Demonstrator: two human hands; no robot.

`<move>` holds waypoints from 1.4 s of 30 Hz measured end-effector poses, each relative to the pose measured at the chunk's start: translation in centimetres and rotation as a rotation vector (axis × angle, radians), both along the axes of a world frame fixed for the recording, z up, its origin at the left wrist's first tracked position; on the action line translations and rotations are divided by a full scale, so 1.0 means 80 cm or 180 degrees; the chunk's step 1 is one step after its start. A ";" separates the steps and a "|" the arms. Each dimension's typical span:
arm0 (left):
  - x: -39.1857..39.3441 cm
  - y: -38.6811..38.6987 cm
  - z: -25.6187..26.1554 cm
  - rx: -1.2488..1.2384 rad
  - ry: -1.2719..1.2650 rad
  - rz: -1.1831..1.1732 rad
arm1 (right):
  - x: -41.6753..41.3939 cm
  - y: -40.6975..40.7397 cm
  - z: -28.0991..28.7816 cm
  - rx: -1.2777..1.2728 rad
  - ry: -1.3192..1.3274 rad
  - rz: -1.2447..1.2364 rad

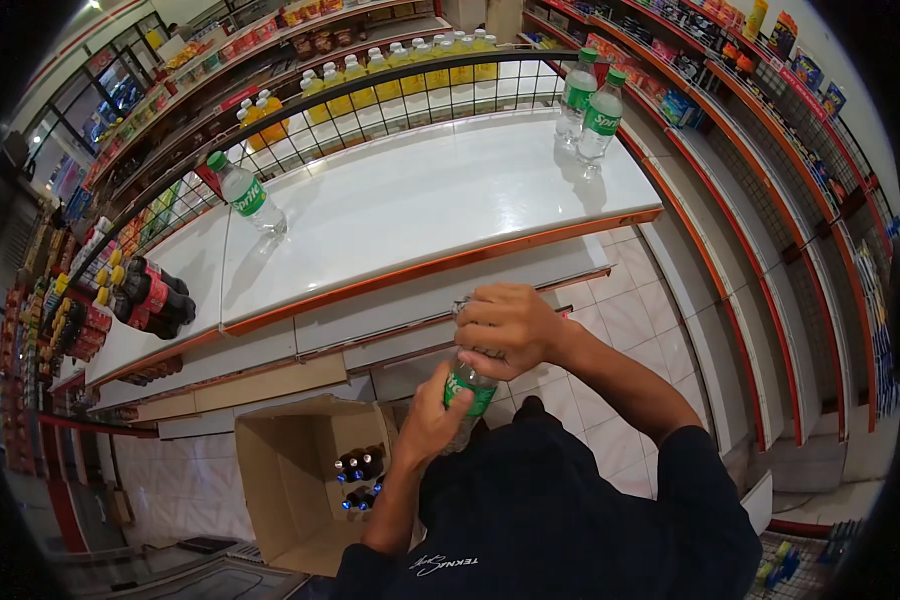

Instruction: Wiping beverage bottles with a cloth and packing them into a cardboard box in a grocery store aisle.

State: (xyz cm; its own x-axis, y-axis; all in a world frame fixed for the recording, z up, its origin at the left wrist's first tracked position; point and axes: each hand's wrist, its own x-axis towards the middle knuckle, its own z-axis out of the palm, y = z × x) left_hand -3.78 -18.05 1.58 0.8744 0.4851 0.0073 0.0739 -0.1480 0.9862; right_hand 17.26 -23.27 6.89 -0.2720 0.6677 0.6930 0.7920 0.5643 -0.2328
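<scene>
My left hand [436,418] is wrapped around the green label of a clear plastic Sprite bottle [471,394], which I hold in front of my body. My right hand [504,330] is closed as a fist over the bottle's upper end, hiding its cap and neck. A bit of clear, shiny material [460,306] pokes out beyond the right fist; whether it belongs to the same bottle I cannot tell. On the white shelf [420,187] ahead, one Sprite bottle [247,195] stands at the left. Another Sprite bottle [601,116] is at the right end, with a second one [576,94] beside it.
Dark cola bottles [154,296] with yellow caps stand at the shelf's left. Behind a black wire divider [412,97] are several yellow drink bottles [390,79]. An open cardboard box [285,480] holding dark bottles [360,465] sits low at left. Orange-edged shelving [720,262] runs along the right.
</scene>
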 end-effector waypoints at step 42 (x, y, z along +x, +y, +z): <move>0.031 0.048 -0.047 -0.1666 -0.1742 0.2234 | -0.107 -0.052 -0.088 -0.0821 0.0745 -0.0667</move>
State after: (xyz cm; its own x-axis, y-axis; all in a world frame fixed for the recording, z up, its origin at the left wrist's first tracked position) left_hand -1.31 -14.23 -2.20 0.3336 0.9419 -0.0400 -0.5002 0.2128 0.8393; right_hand 8.74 -27.41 -0.14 0.0336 0.8519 0.5226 0.7924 0.2959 -0.5334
